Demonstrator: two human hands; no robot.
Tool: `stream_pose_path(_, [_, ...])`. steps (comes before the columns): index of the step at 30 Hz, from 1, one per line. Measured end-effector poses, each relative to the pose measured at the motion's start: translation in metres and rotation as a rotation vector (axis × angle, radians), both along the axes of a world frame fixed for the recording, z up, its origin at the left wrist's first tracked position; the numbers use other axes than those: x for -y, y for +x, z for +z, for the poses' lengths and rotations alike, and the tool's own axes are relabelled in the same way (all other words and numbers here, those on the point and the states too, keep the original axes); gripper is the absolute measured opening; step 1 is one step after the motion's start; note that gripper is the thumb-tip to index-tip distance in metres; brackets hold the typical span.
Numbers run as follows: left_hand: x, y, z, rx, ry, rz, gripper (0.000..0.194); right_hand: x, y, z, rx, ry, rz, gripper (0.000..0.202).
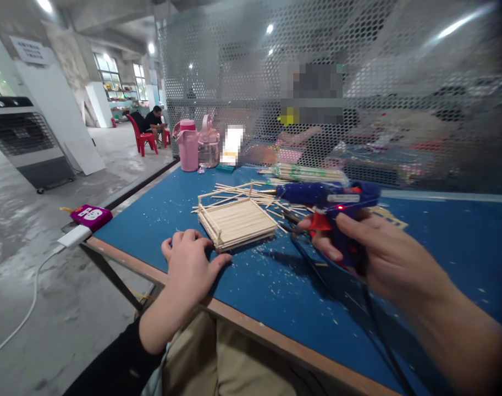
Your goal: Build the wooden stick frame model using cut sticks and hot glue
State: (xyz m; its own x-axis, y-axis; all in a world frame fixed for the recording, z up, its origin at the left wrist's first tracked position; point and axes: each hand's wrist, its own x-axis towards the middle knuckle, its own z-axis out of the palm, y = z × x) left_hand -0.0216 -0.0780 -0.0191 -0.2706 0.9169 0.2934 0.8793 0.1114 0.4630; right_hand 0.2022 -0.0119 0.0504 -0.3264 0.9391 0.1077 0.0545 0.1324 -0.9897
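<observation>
Fingers of the right hand (389, 253) are wrapped around the grip of a blue glue gun (308, 193), near its red trigger (320, 221); its nozzle points toward the far side of the stick platform (242, 220). Fingers of the left hand (189, 264) are slightly apart and hold nothing, resting on the blue surface (251, 297) just beside the platform's near left corner; whether they touch it, I cannot tell. The platform lies flat, with thin sticks standing at its corners and a raised rail. It looks light, its layered base fairly stiff, its uprights and glued joints probably fragile. Best hold would be low, on opposite outer edges of the base, away from the rail and any warm glue. Loose sticks (226, 188) lie beyond it, a bundle of sticks (310, 174) farther back to its right, and a pink jug (188, 147) behind it to the left.
</observation>
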Motion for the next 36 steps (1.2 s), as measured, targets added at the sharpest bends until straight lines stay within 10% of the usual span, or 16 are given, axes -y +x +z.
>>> stream_pose_path(13, [-0.004, -0.007, 0.001, -0.034, -0.007, 0.007, 0.023, -0.001, 0.003, -0.002, -0.024, 0.016, -0.012, 0.037])
stream_pose_path(21, [-0.020, -0.006, -0.002, 0.630, 0.132, 0.007, 0.100, -0.003, 0.001, -0.004, -0.045, 0.032, -0.017, 0.037])
stream_pose_path(36, [-0.027, -0.019, -0.006, 0.973, 0.072, -0.208, 0.098, 0.003, 0.001, 0.003, -0.038, 0.016, -0.027, 0.027])
